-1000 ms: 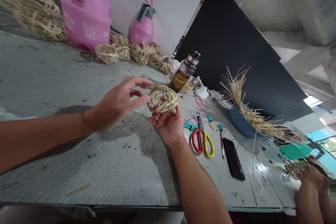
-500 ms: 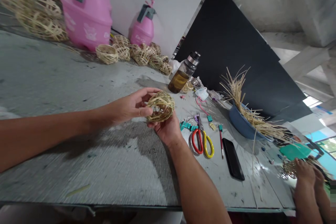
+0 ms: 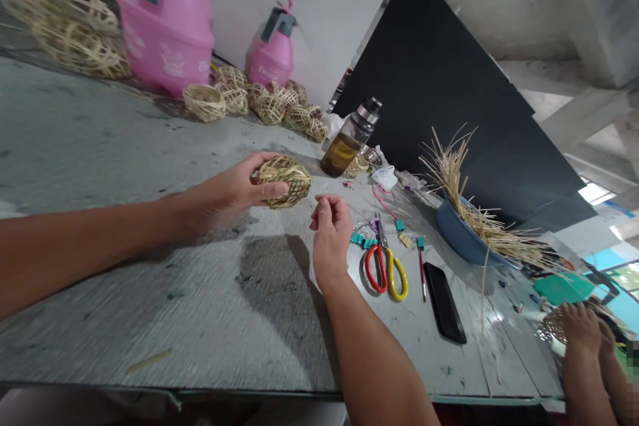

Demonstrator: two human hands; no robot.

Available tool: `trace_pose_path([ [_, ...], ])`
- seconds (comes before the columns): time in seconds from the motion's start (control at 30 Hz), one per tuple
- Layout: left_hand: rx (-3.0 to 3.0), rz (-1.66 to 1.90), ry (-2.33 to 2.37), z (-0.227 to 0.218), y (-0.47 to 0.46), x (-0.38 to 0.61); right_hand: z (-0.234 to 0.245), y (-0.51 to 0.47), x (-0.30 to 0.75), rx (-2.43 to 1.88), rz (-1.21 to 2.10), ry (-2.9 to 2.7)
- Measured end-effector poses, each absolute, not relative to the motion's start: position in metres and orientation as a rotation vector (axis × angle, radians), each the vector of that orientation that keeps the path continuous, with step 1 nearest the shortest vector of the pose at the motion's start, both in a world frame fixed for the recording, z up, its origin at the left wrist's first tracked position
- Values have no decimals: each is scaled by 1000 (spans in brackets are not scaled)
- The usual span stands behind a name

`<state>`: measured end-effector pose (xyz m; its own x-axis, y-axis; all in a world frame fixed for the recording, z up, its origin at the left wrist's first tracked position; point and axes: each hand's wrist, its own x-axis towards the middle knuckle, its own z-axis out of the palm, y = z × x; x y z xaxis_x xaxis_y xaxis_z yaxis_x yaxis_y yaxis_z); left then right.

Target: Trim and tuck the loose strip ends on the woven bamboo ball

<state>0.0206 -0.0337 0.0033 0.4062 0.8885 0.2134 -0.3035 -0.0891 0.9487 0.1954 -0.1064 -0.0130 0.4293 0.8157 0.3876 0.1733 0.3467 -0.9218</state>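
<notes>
A small woven ball (image 3: 284,181) of pale strips is gripped in the left hand (image 3: 238,190), with the thumb pressed on its near side and the fingers wrapped over its top. It is held above the grey table (image 3: 124,146), clear of the surface. The right hand (image 3: 329,234) is kept just beside and below the ball without touching it. Its fingers are curled in toward the thumb, and nothing can be seen held in them.

Just right of that hand, teal binder clips (image 3: 360,239) are scattered. Scissors (image 3: 384,273) with 1 red and 1 yellow handle are laid flat beside them. Further right, a thin pen (image 3: 422,274) and a black phone (image 3: 444,311) are laid on the tabletop.

Beyond these, a blue bowl (image 3: 456,236) is filled with loose pale strips (image 3: 472,210) that stick out above its rim. A bottle (image 3: 349,140) of brownish liquid is stood behind the ball.

At the back of the table, a row of finished woven balls (image 3: 269,106) is lined up between 2 pink sprayers (image 3: 167,36). At the far right edge, another person's hands (image 3: 582,327) are seen on a similar woven piece.
</notes>
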Motion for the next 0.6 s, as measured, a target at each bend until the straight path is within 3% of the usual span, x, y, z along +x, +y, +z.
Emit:
trace_pose_path([
  [0.2,1322,1065,507,-5,-26,17,-10,-116,188,-1200,378,-1352],
  [0.6,1422,1052,605,0,-28,17,-2,-121,189,-1427,388,-1721],
])
